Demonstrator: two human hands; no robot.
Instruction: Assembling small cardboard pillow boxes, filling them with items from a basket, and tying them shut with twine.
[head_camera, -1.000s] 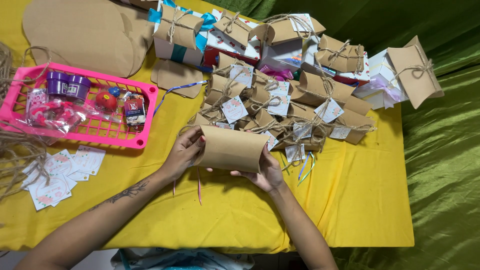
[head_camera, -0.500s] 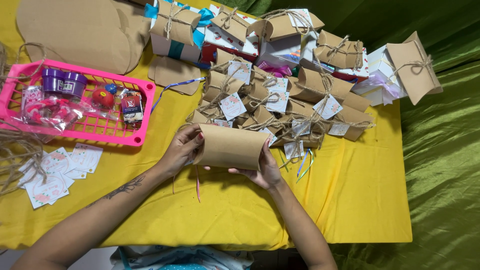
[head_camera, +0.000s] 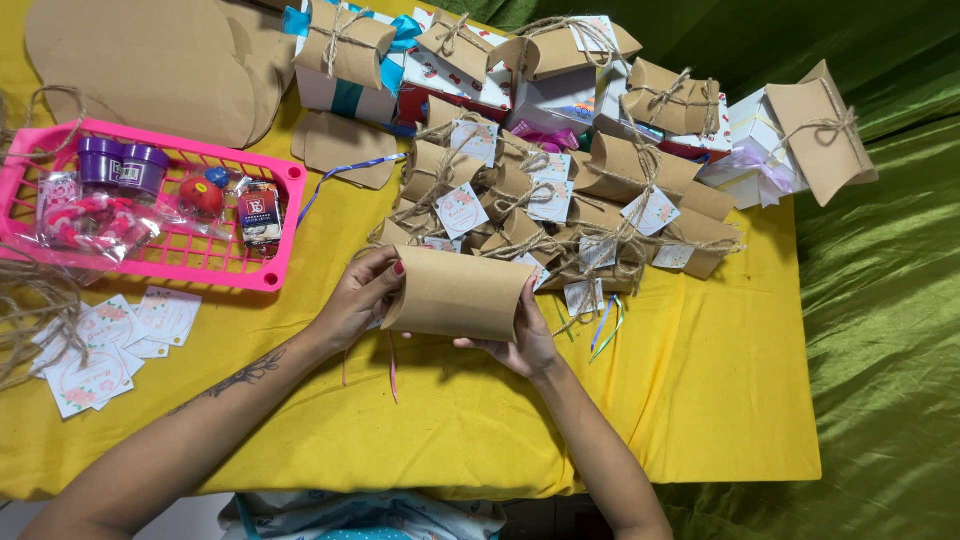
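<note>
A plain brown kraft pillow box (head_camera: 460, 295) is held just above the yellow tablecloth (head_camera: 700, 400), lying sideways between both hands. My left hand (head_camera: 360, 298) grips its left end, fingers curled over the flap. My right hand (head_camera: 520, 345) supports its right lower edge from beneath, fingers wrapped around the side. The box carries no twine or tag.
Behind it lies a heap of finished kraft pillow boxes (head_camera: 570, 190) tied with twine and tagged. A pink basket (head_camera: 270, 275) at left holds small jars and wrapped items. Paper tags (head_camera: 100, 345) and loose twine (head_camera: 25, 310) lie at far left. Flat kraft cutouts (head_camera: 140, 60) sit top left.
The box stays between both hands in almost the same place; my left fingers have shifted a little over its left end.
</note>
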